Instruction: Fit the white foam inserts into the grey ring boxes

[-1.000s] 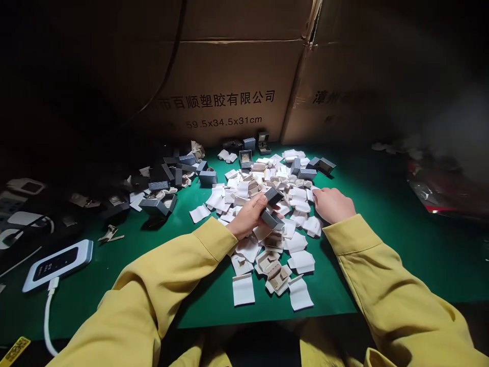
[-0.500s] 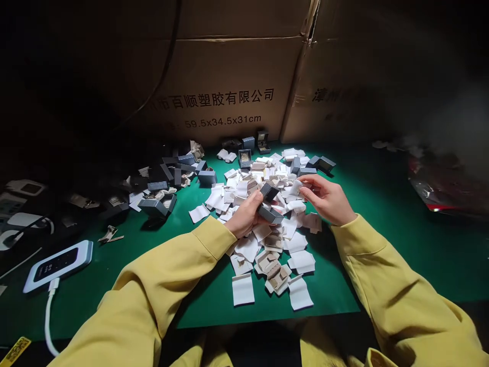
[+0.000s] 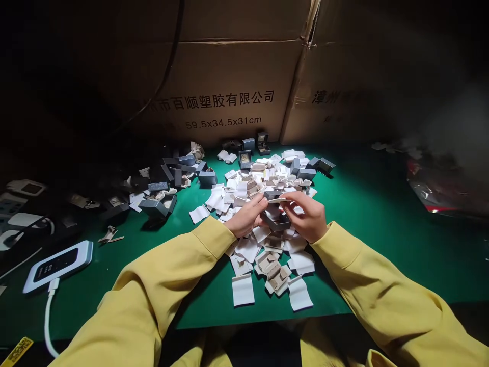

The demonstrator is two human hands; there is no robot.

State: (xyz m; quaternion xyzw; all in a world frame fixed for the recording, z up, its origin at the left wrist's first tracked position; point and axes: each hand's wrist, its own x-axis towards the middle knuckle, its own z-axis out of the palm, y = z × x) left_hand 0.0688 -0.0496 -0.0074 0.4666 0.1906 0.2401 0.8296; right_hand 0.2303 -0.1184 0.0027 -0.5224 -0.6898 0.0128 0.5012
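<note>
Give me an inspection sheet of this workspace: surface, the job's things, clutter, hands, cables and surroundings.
Surface: green tabletop, strewn with small items.
Job's things: open dark box and thin pale piece, both held.
Clutter: pale card pieces heaped mid-table; other dark boxes behind and to the left; white device far left.
Hands: left hand grips the box; right hand pinches the pale piece.
Cables: white cable plugged into the device; dark cord hanging behind.
Surroundings: cardboard cartons behind; edges too dark to read.
</note>
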